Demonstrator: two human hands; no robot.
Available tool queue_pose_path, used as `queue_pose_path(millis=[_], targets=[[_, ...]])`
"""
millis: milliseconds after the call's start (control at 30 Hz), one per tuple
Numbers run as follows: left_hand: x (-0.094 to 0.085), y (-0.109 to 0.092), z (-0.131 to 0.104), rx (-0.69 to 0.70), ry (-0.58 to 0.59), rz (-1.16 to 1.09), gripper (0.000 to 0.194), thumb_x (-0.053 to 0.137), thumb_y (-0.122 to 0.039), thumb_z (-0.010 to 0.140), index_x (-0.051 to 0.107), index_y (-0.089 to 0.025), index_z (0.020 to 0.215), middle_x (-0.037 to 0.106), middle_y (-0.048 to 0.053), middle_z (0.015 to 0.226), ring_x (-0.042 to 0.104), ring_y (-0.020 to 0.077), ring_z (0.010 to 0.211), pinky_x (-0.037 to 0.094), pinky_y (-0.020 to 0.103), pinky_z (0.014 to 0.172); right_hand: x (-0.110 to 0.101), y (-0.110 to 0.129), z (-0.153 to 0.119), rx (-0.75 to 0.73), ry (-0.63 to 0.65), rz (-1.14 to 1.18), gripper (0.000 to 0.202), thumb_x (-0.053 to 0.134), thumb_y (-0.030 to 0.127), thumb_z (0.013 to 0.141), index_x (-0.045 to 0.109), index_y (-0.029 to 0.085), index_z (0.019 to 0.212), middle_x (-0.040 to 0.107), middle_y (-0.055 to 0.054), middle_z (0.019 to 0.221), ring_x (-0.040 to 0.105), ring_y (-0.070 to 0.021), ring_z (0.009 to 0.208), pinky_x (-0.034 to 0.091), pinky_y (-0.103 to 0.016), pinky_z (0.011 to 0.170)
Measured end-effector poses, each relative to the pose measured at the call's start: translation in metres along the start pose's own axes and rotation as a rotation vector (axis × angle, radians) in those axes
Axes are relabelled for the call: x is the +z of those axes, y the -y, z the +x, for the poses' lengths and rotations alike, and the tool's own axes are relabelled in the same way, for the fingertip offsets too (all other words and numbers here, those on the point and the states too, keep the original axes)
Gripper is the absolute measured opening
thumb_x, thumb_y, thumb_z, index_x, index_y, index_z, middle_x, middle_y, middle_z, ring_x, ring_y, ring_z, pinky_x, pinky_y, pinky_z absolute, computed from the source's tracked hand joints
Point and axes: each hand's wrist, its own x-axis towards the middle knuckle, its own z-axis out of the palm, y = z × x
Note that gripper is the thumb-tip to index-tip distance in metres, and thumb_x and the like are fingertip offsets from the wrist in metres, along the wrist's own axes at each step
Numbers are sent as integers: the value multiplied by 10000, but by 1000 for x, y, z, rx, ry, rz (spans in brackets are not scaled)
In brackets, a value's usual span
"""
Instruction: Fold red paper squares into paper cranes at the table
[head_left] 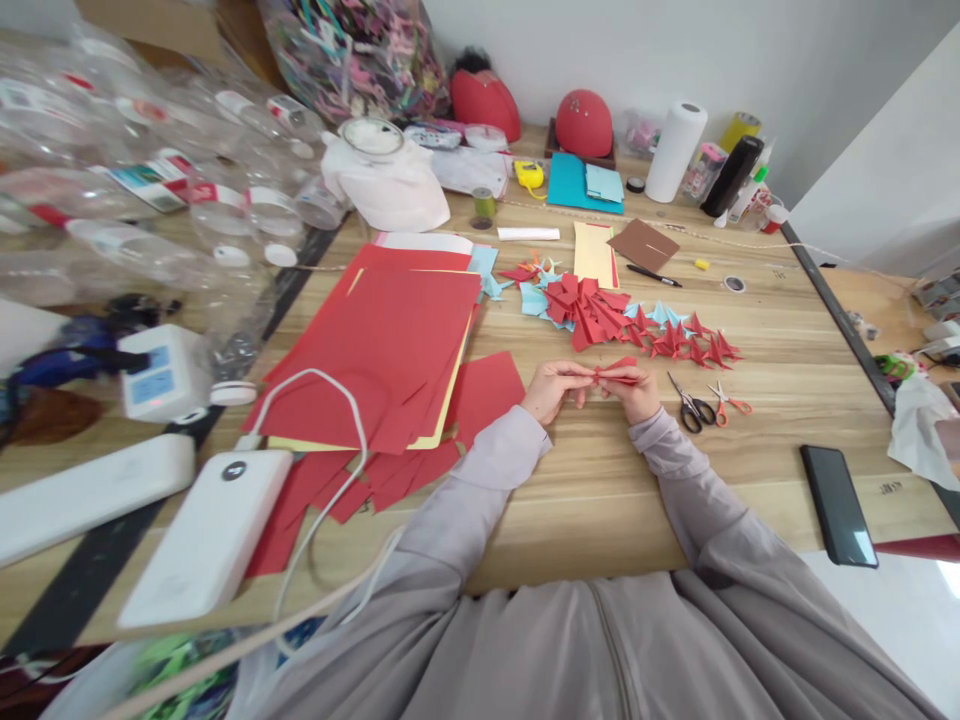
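Note:
A small folded piece of red paper (621,371) is held between my two hands above the wooden table. My left hand (551,389) pinches its left end, and my right hand (637,396) grips the right end, fingers closed. Just beyond lies a heap of folded red paper pieces (585,310), with folded red paper cranes (679,342) to the right and light blue ones among them. To my left, large red paper sheets (405,340) are stacked, with smaller red pieces (491,392) beside and under them.
Black-handled scissors (694,408) and orange-handled scissors (726,402) lie right of my right hand. A phone (838,505) rests near the right front edge. On the left are a white power bank (206,535) with a looping cable and many plastic bottles (150,250).

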Motion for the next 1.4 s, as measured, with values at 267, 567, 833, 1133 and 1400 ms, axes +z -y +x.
queue_pose_path(millis=[267, 567, 833, 1133, 1400], targets=[[-2, 1, 1, 30, -2, 15, 230, 737, -221, 528, 661, -102, 710, 668, 42, 606, 479, 87, 329, 379, 236, 344, 2, 8, -2, 34, 21, 27, 217, 776, 301, 571, 731, 213, 765, 693, 0, 650, 593, -118, 516, 515, -280, 535], [1, 2, -1, 73, 23, 13, 293, 715, -266, 597, 648, -107, 833, 694, 57, 693, 548, 115, 388, 445, 258, 399, 3, 8, 0, 16, -72, 90, 152, 766, 249, 566, 736, 213, 710, 682, 8, 625, 573, -114, 490, 485, -272, 495], [1, 5, 1, 136, -60, 38, 253, 719, -247, 567, 646, -114, 769, 677, 31, 624, 554, 118, 405, 442, 250, 412, 4, 14, -2, 15, -46, 61, 159, 754, 263, 588, 733, 199, 732, 693, -6, 635, 590, -128, 507, 497, -282, 517], [-2, 3, 1, 75, -28, -35, 172, 670, -187, 570, 651, -94, 714, 686, 68, 619, 568, 141, 398, 438, 260, 415, 4, 7, -1, 85, -43, 145, 153, 767, 233, 562, 732, 206, 709, 685, 4, 622, 575, -124, 484, 476, -279, 486], [-2, 3, 0, 71, 1, -44, 233, 667, -226, 608, 654, -86, 794, 699, 89, 679, 585, 146, 432, 462, 281, 459, 6, 11, 0, 122, -105, 190, 145, 765, 206, 534, 724, 192, 672, 649, 17, 536, 546, -114, 453, 441, -260, 454]])
